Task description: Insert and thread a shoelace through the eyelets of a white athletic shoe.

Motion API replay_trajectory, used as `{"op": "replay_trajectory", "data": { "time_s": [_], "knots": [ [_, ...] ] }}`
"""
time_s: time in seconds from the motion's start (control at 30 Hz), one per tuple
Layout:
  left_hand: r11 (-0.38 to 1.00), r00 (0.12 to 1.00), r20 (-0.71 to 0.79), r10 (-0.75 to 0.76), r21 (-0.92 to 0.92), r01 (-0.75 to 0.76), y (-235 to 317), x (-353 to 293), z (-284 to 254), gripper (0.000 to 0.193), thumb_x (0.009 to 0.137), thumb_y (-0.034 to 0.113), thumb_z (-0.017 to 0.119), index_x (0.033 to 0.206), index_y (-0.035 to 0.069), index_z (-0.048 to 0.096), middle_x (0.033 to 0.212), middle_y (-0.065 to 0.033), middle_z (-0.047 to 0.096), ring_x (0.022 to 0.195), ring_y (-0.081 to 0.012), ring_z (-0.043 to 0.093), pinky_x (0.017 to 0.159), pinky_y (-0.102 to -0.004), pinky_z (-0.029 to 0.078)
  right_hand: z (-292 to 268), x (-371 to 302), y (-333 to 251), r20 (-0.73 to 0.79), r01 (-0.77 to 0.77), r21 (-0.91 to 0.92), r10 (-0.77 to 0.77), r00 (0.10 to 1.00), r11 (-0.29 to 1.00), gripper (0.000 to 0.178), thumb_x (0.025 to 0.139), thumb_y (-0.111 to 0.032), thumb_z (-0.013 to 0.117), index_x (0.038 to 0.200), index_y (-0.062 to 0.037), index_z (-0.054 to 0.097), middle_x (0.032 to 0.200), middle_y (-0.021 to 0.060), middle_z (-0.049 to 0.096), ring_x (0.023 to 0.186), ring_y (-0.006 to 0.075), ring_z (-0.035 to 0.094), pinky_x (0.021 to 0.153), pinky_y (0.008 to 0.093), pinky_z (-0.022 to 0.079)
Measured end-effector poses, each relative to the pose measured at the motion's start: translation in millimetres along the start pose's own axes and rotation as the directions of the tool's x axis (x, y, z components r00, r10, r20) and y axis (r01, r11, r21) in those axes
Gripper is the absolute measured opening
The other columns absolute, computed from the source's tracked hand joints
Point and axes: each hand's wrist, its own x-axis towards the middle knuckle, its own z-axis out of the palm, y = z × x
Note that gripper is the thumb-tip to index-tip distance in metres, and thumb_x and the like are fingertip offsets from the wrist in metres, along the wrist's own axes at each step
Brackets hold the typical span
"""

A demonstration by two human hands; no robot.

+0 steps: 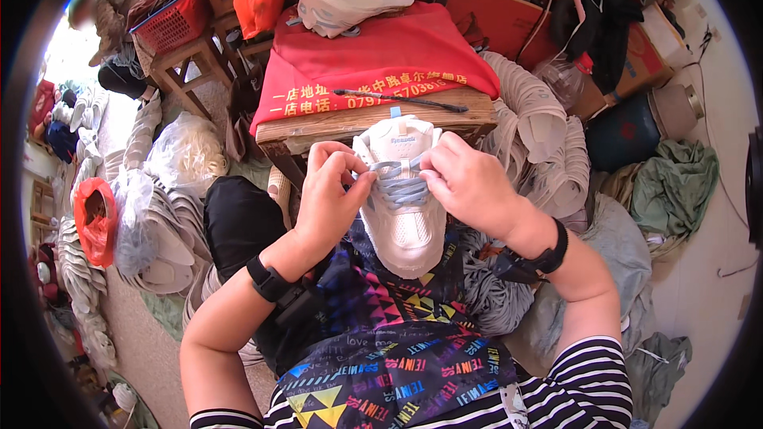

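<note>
A white shoe upper [405, 242] rests with its toe toward me, over my lap and against the front edge of a small wooden table [318, 137]. Grey-blue shoelace [400, 189] runs in several rows across its front. My left hand [327, 195] pinches the lace at the left side of the upper, fingertips pressed together. On the opposite side, my right hand [481, 189] is closed on the lace near the tongue. The lace ends are hidden by my fingers. A thin dark rod-like tool [401, 101] lies on the table just beyond the upper.
Red cloth [373, 52] covers the table, with another pale upper [354, 0] at its far end. Stacked uppers [532, 111] stand at right, above a bundle of grey laces [497, 290]. More uppers and bags lie left, near a red bag [95, 222]. A person [119, 16] sits far left.
</note>
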Motion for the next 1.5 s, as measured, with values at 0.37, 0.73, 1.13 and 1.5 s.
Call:
{"op": "replay_trajectory", "data": {
  "time_s": [0.37,0.73,1.13,1.5],
  "knots": [
    [0.846,0.884,0.29,-0.366,-0.291,0.446,12.3,2.5,-8.4,0.011,0.094,0.008,0.063,0.091,0.001,0.055,0.073,-0.0008,0.061,0.054,-0.003,0.05,0.046,-0.0195,0.039,14.6,5.2,9.2,0.015,-0.096,0.141,0.095,0.995,0.985,0.011,0.085,-0.013,0.066,0.086,-0.0029,0.063,0.077,0.0065,0.058,0.065,0.0204,0.059,0.055,0.0307,0.046],
    [0.957,0.965,0.123,-0.233,-0.148,0.25,3.6,0.6,-5.2,0.012,0.092,0.004,0.065,0.099,0.002,0.055,0.075,0.0044,0.053,0.063,-0.0011,0.045,0.054,-0.0186,0.039,-1.9,-1.3,-8.9,0.149,-0.251,0.28,0.217,0.965,0.927,0.011,0.082,-0.011,0.064,0.089,-0.0033,0.06,0.085,0.0098,0.057,0.072,0.0238,0.061,0.066,0.0363,0.049],
    [0.941,0.955,0.159,-0.249,-0.193,0.278,4.1,-3.0,-6.6,0.01,0.092,0.005,0.065,0.097,0.002,0.056,0.074,0.0059,0.051,0.063,-0.0008,0.044,0.055,-0.018,0.038,-6.0,9.1,2.6,0.155,-0.021,0.03,0.016,0.988,0.999,0.01,0.079,-0.006,0.066,0.088,-0.007,0.06,0.088,0.01,0.058,0.079,0.0288,0.064,0.069,0.0408,0.051],
    [0.931,0.951,0.174,-0.257,-0.217,0.292,-7.9,-8.9,-9.6,0.012,0.092,0.004,0.064,0.1,0.002,0.055,0.075,0.0037,0.053,0.064,-0.0021,0.048,0.055,-0.0186,0.04,9.4,-12.6,-12.7,0.166,-0.133,0.439,0.065,0.984,0.889,0.016,0.077,-0.001,0.065,0.092,-0.0032,0.062,0.083,0.0082,0.053,0.069,0.018,0.057,0.062,0.0312,0.047]
  ]
}}
